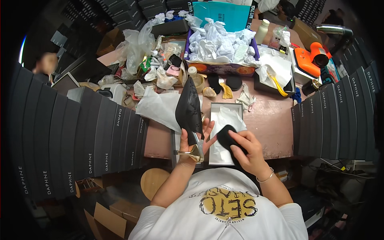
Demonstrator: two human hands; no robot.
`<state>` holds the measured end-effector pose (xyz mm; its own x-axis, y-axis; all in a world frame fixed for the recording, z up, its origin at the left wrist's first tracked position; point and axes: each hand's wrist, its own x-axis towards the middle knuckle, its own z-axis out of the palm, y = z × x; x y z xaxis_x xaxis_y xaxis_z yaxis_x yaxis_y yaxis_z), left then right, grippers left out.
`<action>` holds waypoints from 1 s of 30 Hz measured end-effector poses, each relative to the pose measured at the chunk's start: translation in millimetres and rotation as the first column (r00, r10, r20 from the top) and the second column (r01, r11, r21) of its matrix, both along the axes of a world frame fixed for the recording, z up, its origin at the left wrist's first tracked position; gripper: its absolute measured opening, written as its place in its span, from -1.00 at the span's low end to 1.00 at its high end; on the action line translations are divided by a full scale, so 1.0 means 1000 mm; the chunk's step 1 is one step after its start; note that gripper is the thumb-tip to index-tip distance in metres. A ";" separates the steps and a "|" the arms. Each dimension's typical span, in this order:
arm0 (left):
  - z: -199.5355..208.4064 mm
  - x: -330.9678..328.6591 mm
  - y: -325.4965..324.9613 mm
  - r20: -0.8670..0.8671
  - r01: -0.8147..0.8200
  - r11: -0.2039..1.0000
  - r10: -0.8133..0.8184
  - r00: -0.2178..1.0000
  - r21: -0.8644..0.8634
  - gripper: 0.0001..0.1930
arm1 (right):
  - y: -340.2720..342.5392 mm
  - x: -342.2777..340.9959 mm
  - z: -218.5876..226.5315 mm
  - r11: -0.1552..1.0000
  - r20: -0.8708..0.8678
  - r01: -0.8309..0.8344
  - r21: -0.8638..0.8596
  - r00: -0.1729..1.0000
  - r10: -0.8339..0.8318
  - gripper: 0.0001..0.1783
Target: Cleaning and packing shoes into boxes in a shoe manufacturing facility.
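Note:
My left hand (185, 160) grips a black pointed-toe high-heeled shoe (189, 110) by its heel end, the toe pointing away from me. Its heel is gold and shiny. In my right hand (251, 154) is a soft black rounded pad (226, 137), pinched between thumb and fingers and held just right of the shoe, apart from it. Below my hands an open shoe box (215, 107) with white tissue paper (232, 117) lies on the table. A second box part (175, 140) shows partly under the left hand.
Dark shoe boxes stand stacked at left (86, 132) and right (324, 120). Behind the work spot are a purple box (224, 69) of crumpled white paper, black pads (233, 83), an orange tool (308, 62), a pale bottle (262, 32) and a yellow-handled tool (279, 87).

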<state>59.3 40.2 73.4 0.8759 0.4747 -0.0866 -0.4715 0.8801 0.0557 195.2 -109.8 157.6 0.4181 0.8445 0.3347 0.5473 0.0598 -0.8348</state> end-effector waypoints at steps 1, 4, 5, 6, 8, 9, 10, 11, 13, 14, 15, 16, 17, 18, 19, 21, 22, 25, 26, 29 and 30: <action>0.000 0.002 -0.002 0.025 0.011 1.000 -0.011 1.000 0.027 -0.25 | 0.008 -0.004 0.005 0.998 -0.019 -0.043 0.036 0.999 0.044 -0.56; 0.004 0.006 -0.007 -0.024 0.085 0.988 -0.083 0.996 0.128 -0.13 | 0.039 -0.023 0.003 0.981 0.198 -0.166 0.101 0.970 0.143 -0.53; 0.004 0.008 -0.010 0.029 0.088 0.992 -0.091 0.995 0.091 -0.12 | 0.043 -0.039 -0.012 0.988 0.177 -0.149 0.039 0.974 0.140 -0.54; -0.001 0.009 -0.004 -0.013 0.069 0.989 -0.068 0.998 0.127 -0.09 | 0.038 -0.044 -0.014 0.986 0.189 -0.163 -0.017 0.968 0.163 -0.56; -0.007 0.008 0.001 -0.060 0.072 0.984 -0.062 0.996 0.165 -0.08 | 0.023 -0.051 -0.020 0.957 0.170 -0.262 -0.125 0.945 0.280 -0.59; -0.010 0.006 0.000 -0.083 0.066 0.982 -0.052 0.995 0.177 -0.08 | 0.010 -0.052 -0.023 0.919 0.136 -0.351 -0.179 0.917 0.376 -0.61; -0.017 0.008 0.003 -0.063 0.068 0.987 -0.060 0.996 0.148 -0.11 | -0.001 -0.051 -0.026 0.870 0.097 -0.436 -0.229 0.879 0.466 -0.62; -0.018 0.013 0.006 -0.037 0.048 0.990 -0.043 0.998 0.134 -0.18 | -0.008 -0.049 -0.029 0.874 0.007 -0.424 -0.238 0.899 0.438 -0.64; -0.019 0.025 0.011 0.015 0.011 0.994 -0.013 1.000 0.104 -0.31 | -0.018 -0.042 -0.035 0.879 -0.169 -0.398 -0.262 0.916 0.364 -0.67; -0.014 0.025 0.013 0.039 0.013 0.994 -0.017 0.999 0.107 -0.32 | -0.018 -0.030 -0.024 0.898 -0.199 -0.333 -0.288 0.938 0.284 -0.67; -0.011 0.025 0.013 0.019 0.021 0.997 -0.023 1.000 0.074 -0.31 | -0.022 -0.018 -0.027 0.931 -0.189 -0.257 -0.258 0.959 0.212 -0.64; -0.008 0.024 0.012 0.000 0.029 0.999 -0.029 1.000 0.041 -0.30 | -0.025 -0.005 -0.026 0.943 -0.184 -0.208 -0.262 0.969 0.162 -0.64; -0.007 0.028 0.011 -0.015 0.045 0.999 -0.045 0.999 0.006 -0.28 | -0.027 0.007 -0.024 0.953 -0.174 -0.147 -0.266 0.979 0.103 -0.64; -0.008 0.029 0.009 -0.025 0.050 0.998 -0.051 0.998 -0.045 -0.31 | -0.029 0.014 -0.021 0.958 -0.175 -0.087 -0.273 0.984 0.040 -0.64; -0.011 0.031 0.008 -0.035 0.062 0.996 -0.064 0.997 -0.067 -0.32 | -0.030 0.020 -0.019 0.960 -0.175 -0.028 -0.280 0.984 -0.022 -0.64; -0.023 0.034 0.005 -0.058 0.082 0.990 -0.089 0.994 -0.116 -0.35 | -0.033 0.027 -0.023 0.960 -0.191 0.004 -0.280 0.980 -0.060 -0.64; -0.027 0.035 0.002 -0.066 0.089 0.976 -0.104 0.992 -0.198 -0.36 | -0.035 0.028 -0.026 0.961 -0.215 0.012 -0.276 0.974 -0.074 -0.64; -0.029 0.038 -0.008 -0.165 0.088 0.965 -0.131 0.978 -0.248 -0.35 | -0.035 0.025 -0.035 0.968 -0.249 0.020 -0.248 0.965 -0.084 -0.61; -0.032 0.038 -0.010 -0.176 0.084 0.964 -0.130 0.976 -0.252 -0.35 | -0.032 0.022 -0.032 0.965 -0.242 0.020 -0.262 0.966 -0.086 -0.60; -0.033 0.038 -0.012 -0.189 0.088 0.960 -0.141 0.972 -0.264 -0.38 | -0.024 0.013 -0.028 0.960 -0.213 -0.004 -0.279 0.975 -0.057 -0.57; -0.033 0.038 -0.013 -0.193 0.090 0.965 -0.139 0.971 -0.246 -0.40 | -0.022 0.011 -0.029 0.969 -0.212 0.012 -0.247 0.975 -0.066 -0.56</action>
<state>97.6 27.6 40.1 0.8742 0.3172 -0.3676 -0.3669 0.9274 -0.0725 206.0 -131.4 128.8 0.4918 0.8705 0.0195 0.3490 -0.1766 -0.9203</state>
